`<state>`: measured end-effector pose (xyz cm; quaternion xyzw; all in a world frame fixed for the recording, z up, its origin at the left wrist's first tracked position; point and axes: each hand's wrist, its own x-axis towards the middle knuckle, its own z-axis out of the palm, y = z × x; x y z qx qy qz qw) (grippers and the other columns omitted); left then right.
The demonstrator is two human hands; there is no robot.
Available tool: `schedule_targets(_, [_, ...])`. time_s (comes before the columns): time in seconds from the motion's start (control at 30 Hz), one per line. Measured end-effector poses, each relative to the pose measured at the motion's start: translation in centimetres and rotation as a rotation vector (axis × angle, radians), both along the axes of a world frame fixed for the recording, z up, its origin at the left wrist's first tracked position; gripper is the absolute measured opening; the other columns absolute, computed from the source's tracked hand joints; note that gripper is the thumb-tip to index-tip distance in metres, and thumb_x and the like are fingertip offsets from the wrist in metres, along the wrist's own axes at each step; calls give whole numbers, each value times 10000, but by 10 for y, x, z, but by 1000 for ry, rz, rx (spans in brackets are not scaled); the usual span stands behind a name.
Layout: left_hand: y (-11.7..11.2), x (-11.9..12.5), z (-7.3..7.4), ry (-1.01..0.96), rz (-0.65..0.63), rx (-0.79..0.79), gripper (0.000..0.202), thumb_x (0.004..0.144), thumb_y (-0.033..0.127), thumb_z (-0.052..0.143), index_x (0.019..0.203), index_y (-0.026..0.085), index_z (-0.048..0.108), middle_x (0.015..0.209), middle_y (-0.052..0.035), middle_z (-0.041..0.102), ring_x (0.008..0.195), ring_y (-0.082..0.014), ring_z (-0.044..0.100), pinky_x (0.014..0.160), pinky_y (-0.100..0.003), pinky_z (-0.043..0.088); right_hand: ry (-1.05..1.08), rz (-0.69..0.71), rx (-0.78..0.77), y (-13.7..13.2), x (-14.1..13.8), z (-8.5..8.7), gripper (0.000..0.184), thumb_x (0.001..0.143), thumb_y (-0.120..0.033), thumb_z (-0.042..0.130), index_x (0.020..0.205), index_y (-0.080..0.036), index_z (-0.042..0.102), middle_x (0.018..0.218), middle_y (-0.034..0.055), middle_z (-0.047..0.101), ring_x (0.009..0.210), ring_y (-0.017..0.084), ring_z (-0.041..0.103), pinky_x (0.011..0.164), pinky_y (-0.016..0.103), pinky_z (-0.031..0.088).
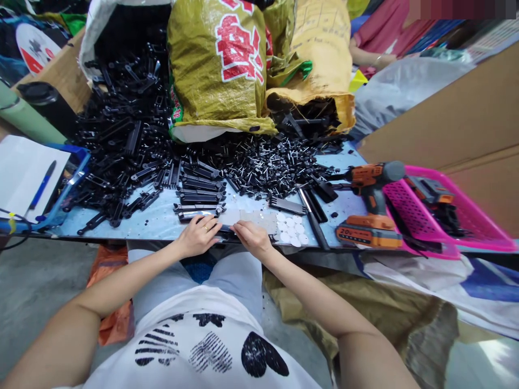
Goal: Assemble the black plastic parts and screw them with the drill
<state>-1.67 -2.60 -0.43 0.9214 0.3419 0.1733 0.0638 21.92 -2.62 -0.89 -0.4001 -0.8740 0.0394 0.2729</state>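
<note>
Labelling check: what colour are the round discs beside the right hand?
The discs are white, best seen in the head view.

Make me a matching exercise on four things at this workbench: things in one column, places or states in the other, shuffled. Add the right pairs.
Things
1. blue pen
2. dark piece
3. white discs
4. cordless drill

Places or states
A. grouped close together in small rows
B. at the left side of the pink basket
C. lying on the white paper
D. between the left hand and the right hand

Right pairs: 1-C, 2-D, 3-A, 4-B
</note>
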Motion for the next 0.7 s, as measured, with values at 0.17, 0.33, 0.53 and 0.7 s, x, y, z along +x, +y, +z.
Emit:
schedule_targets(0.17, [8, 28, 10, 123, -57, -102, 577, 864, 476, 499, 1281, 79, 453, 1149, -183, 572, 1068, -307, 516, 894, -410, 378, 90, 75, -16, -3, 11, -12, 249, 931, -264, 471, 1136, -178, 584, 1066, 120, 662, 959, 177, 616, 828, 302, 492])
schedule_targets(0.33, [6, 46, 6, 156, 134, -208, 542, 811, 486, 578, 1207, 129, 483, 1021, -134, 595, 971, -289, 519, 787, -396, 388, 14, 87, -43, -6, 27, -32, 446, 899, -354, 532, 1291, -149, 480, 962, 114, 671, 857, 192, 618, 713, 320, 494])
schedule_targets(0.53, [0, 49, 1, 157, 170, -175, 444, 837, 480, 539, 1123, 141, 519, 1037, -135, 584, 973, -286, 499, 772, -395, 369, -187, 345, -49, 27, 45, -29, 435, 913, -411, 493, 1269, -163, 522, 800, 59, 644, 733, 155, 569, 663, 275, 452])
schedule_targets(0.7, [-2, 53, 0, 164, 252, -172, 437, 838, 457, 539, 1135, 138, 515, 1053, -133, 587, 983, -289, 495, 772, -398, 370, -237, 517, -18, 56, 49, -24, 459, 929, -426, 456, 1291, -148, 502, 795, 53, 633, 765, 148, 563, 679, 256, 438])
